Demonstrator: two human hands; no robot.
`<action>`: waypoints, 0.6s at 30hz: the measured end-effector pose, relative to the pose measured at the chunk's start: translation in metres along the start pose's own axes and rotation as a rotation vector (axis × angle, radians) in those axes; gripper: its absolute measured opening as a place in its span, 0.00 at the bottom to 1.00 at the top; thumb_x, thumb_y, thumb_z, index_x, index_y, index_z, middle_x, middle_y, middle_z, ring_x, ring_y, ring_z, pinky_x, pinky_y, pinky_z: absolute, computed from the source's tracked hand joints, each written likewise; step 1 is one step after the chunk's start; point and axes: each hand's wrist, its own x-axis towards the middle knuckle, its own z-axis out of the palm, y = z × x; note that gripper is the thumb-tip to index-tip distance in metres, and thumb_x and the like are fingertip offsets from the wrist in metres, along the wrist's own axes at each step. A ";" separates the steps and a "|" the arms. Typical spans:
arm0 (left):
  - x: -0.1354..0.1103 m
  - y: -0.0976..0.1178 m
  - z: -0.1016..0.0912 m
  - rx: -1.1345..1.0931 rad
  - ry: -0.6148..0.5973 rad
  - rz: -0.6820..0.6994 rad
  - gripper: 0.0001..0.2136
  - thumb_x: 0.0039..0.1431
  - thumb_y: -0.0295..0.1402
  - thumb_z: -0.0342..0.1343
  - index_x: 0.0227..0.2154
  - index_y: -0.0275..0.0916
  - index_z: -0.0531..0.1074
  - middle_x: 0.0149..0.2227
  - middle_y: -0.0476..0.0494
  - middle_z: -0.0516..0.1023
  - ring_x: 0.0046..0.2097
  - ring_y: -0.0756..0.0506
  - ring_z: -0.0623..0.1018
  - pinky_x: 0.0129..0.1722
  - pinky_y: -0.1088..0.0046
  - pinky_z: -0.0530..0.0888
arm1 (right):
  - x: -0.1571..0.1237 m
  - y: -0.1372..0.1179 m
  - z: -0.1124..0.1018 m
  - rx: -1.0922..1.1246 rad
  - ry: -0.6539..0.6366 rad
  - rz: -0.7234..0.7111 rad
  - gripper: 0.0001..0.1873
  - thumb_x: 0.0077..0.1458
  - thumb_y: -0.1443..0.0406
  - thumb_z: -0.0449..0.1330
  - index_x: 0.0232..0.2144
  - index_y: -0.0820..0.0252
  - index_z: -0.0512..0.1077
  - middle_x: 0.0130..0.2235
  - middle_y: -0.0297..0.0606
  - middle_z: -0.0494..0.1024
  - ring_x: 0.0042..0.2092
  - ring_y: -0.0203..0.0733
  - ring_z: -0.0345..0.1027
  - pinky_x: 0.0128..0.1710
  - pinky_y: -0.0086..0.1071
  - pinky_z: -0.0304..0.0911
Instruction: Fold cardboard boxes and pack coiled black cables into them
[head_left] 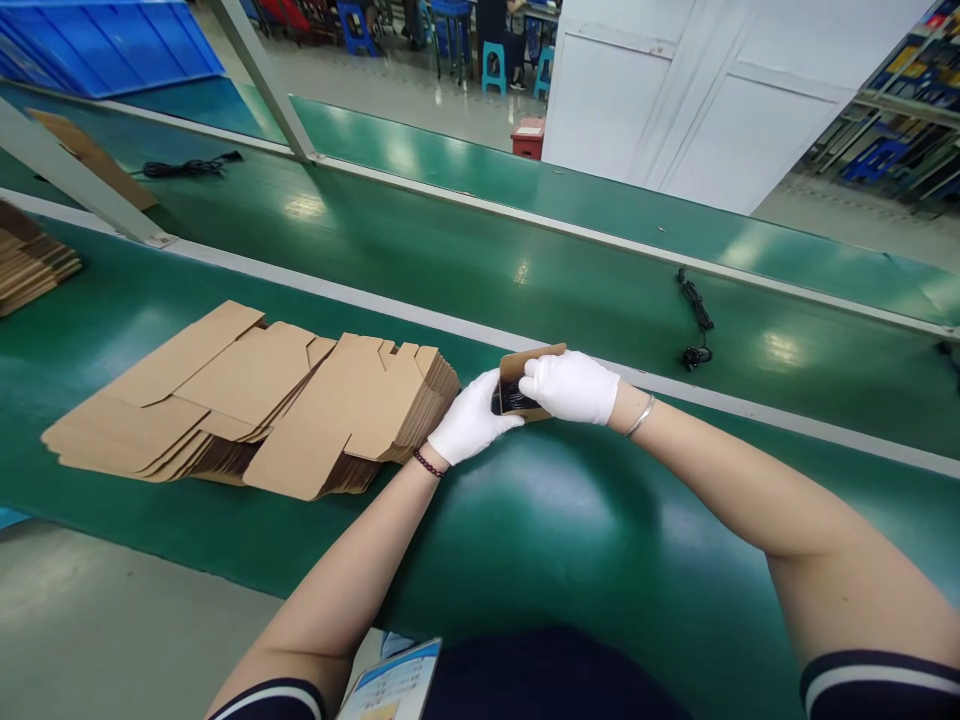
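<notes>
Over the near green bench, my left hand (pixel 474 418), in a white glove, is closed around the lower left side of a small brown cardboard box (pixel 531 358). The box is tilted, with its open end towards me. Inside it shows a shiny black item (pixel 512 396), which looks like a bundled cable, partly covered by my fingers. My right hand (pixel 574 388), also gloved, is closed at the right of the box, its curled fingertips at the opening against the black item. Just left of my left hand lie stacks of flat, unfolded cardboard boxes (pixel 300 390).
Beyond a pale rail lies a green conveyor belt (pixel 480 255) carrying a black cable (pixel 696 305) on the right and another black cable (pixel 191 167) at the far left. A metal post (pixel 262 75) rises at the left, near a blue bin (pixel 112 50). More folded cardboard (pixel 34 262) sits at the left edge.
</notes>
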 end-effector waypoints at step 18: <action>0.002 0.002 0.001 -0.032 -0.040 0.015 0.26 0.48 0.34 0.62 0.52 0.40 0.65 0.52 0.41 0.75 0.52 0.37 0.75 0.52 0.57 0.73 | -0.011 0.017 0.012 -0.055 0.065 -0.124 0.16 0.64 0.72 0.42 0.41 0.67 0.70 0.34 0.45 0.73 0.32 0.39 0.64 0.27 0.31 0.48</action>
